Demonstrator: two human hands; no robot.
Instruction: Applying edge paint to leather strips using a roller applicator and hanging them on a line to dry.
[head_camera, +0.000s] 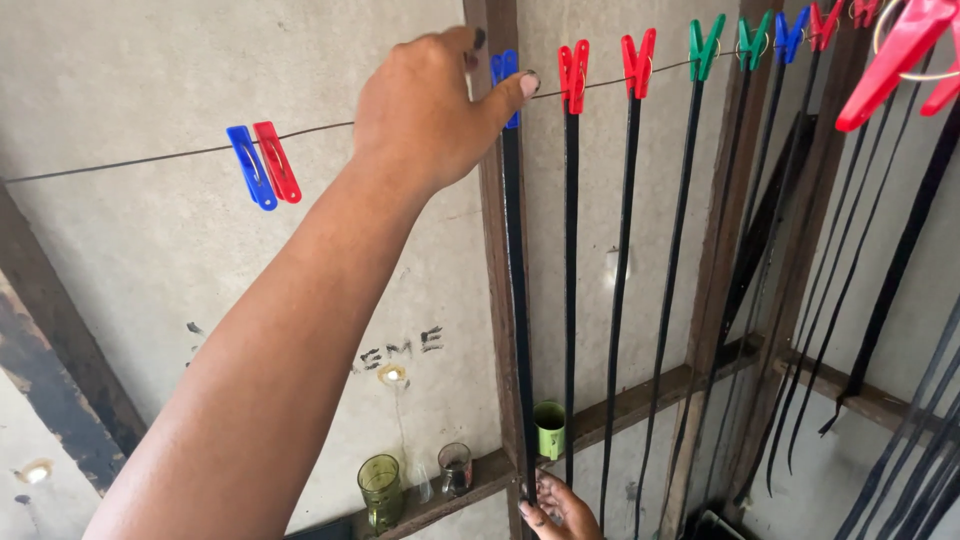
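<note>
I am pinching the blue peg (505, 75) on the wire (150, 160) with my left hand (430, 110), clipping up a black strip (518, 300). My right hand (560, 508) is gripping the strip's bottom end. Many strips are hanging already; two spare pegs (265, 165) are waiting near the wire's left end.

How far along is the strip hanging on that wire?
Done: several black strips already hang from red, green and blue pegs. In hand: the left hand is at the blue peg on the wire, and the right hand holds that strip's lower end. Left: two spare pegs hang empty.
</note>
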